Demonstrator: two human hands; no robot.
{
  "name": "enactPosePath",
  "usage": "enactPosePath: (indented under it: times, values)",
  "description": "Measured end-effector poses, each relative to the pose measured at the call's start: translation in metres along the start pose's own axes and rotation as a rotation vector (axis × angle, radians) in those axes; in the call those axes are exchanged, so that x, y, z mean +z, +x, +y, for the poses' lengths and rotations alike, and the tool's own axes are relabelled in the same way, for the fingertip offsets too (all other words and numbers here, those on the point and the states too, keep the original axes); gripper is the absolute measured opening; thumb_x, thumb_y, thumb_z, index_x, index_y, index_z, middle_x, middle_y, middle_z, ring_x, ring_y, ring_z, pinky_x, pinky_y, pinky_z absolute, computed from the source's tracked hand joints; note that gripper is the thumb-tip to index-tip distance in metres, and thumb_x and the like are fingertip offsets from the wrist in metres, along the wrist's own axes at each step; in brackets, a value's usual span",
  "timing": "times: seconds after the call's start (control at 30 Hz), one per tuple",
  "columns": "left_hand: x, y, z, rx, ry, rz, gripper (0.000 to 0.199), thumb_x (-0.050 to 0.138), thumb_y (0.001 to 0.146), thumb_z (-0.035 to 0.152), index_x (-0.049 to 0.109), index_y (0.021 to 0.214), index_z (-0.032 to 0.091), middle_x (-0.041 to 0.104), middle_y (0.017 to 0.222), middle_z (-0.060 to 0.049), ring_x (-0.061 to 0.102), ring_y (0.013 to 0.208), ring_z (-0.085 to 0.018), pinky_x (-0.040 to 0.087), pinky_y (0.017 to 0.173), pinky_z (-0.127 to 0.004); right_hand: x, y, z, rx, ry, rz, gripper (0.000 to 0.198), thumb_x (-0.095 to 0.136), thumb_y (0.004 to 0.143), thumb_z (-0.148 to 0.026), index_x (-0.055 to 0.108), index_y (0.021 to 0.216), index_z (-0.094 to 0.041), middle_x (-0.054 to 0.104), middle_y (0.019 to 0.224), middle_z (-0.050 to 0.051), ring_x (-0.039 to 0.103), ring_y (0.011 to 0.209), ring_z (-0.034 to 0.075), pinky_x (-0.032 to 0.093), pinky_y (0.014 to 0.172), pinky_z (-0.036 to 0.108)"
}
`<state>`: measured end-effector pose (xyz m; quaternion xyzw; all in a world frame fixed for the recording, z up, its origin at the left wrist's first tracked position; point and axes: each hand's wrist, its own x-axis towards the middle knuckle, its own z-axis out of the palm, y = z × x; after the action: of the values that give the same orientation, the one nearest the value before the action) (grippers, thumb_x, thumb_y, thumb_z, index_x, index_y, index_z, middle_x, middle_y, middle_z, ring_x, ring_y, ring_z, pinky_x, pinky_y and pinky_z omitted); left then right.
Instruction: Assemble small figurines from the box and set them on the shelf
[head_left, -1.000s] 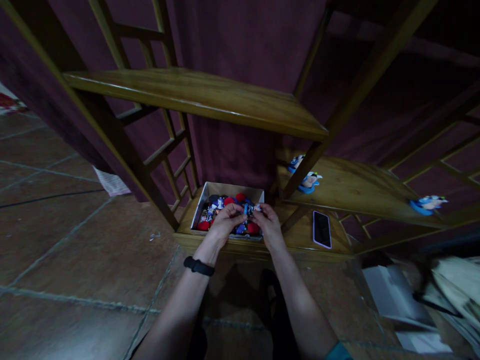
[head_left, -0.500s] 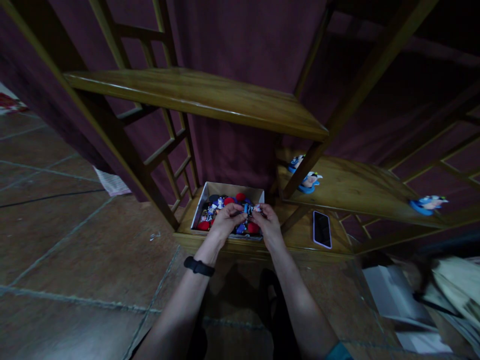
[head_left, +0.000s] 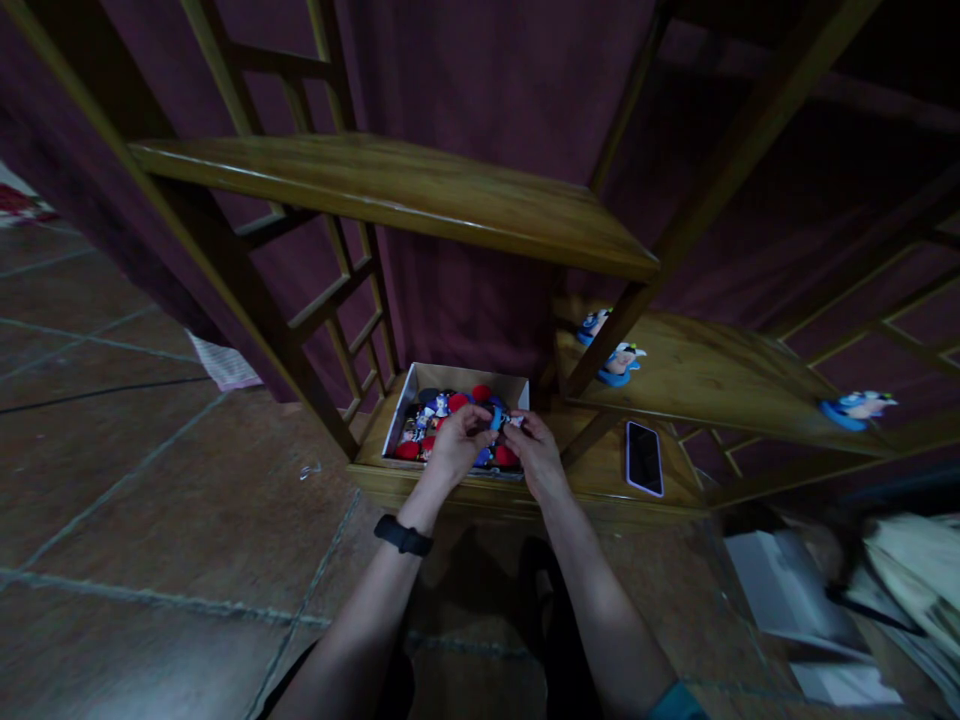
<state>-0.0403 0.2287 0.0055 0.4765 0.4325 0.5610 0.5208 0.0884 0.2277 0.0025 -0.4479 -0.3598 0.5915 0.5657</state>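
A shallow cardboard box sits on the lowest wooden shelf, filled with several small figurines in red, blue, white and black. Over its right half, my left hand and my right hand face each other with bent fingers. Between them they grip a small blue-and-white figurine, the left fingers at its left side and the right fingers at its right. My fingers cover part of it, so its full shape is hidden. A black band circles my left wrist.
Blue-and-white figurines stand on the middle shelf, with another figurine farther right. A phone lies right of the box. An upper shelf overhangs the box. White boxes stand on the floor at right.
The figurine between my hands has turned a little, showing its blue part more upright. My hands have shifted only slightly and stay over the box.
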Motion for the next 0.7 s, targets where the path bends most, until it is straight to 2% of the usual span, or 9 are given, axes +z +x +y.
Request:
enactPosePath:
  times: [0.13,0.37,0.57,0.7]
  values:
    - [-0.001,-0.001,-0.001,-0.025,-0.041,0.017,0.03,0.073,0.059,0.026,0.056,0.081,0.016,0.064,0.082,0.0,0.06,0.077,-0.013,0.046,0.074,-0.028,0.0,0.002,-0.001,-0.036,-0.071,-0.027,0.029,0.072,0.061,-0.034,0.059,0.084,-0.021,0.062,0.077,-0.003,0.058,0.068,0.012,0.049,0.067,0.027]
    - [-0.002,-0.002,0.002,-0.128,-0.086,0.045,0.033,0.076,0.058,0.032,0.059,0.08,0.014,0.062,0.074,0.001,0.056,0.064,-0.01,0.045,0.061,-0.024,0.0,0.004,-0.001,-0.127,-0.181,-0.041,0.025,0.068,0.063,-0.031,0.057,0.083,-0.021,0.061,0.075,-0.003,0.055,0.067,0.011,0.047,0.065,0.025]
    - [0.0,-0.008,0.013,-0.264,-0.174,0.104,0.038,0.079,0.055,0.036,0.06,0.079,0.015,0.061,0.073,0.001,0.057,0.065,-0.011,0.048,0.062,-0.025,-0.003,0.005,0.002,-0.175,-0.294,-0.063,0.023,0.065,0.066,-0.03,0.057,0.086,-0.022,0.06,0.077,-0.003,0.055,0.071,0.013,0.046,0.069,0.026]
    - [0.0,-0.01,0.015,-0.276,-0.196,0.08,0.036,0.078,0.056,0.034,0.059,0.08,0.015,0.061,0.074,0.0,0.057,0.068,-0.011,0.047,0.064,-0.025,-0.003,0.005,0.001,-0.168,-0.338,-0.046,0.023,0.064,0.065,-0.029,0.058,0.086,-0.023,0.061,0.076,-0.003,0.055,0.071,0.013,0.045,0.067,0.026]
